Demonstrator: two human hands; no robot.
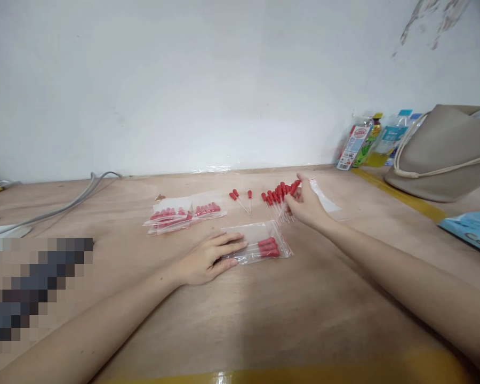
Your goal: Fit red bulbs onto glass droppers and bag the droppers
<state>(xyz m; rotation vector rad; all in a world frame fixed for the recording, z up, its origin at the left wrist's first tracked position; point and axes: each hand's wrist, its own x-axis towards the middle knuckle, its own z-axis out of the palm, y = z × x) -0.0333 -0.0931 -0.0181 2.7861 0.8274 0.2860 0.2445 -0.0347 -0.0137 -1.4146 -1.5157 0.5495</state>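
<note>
My left hand (212,257) lies flat with its fingers apart on the near end of a clear zip bag (253,230). Inside that bag are several droppers (269,247), their red bulbs at the zip end. Farther right, my right hand (306,204) pinches a red-bulbed dropper (295,186) between thumb and fingers, its tube partly hidden. Just beside those fingers is a pile of droppers (270,196), bulbs pointing away from me. Three loose droppers (242,200) lie left of the pile.
Filled zip bags (170,216) lie stacked at the left. A white plastic sheet or bag (323,198) sits behind my right hand. Drink containers (358,144) and a grey bag (440,152) stand at the right, near a blue packet (472,229). A grey cable (70,201) crosses the left.
</note>
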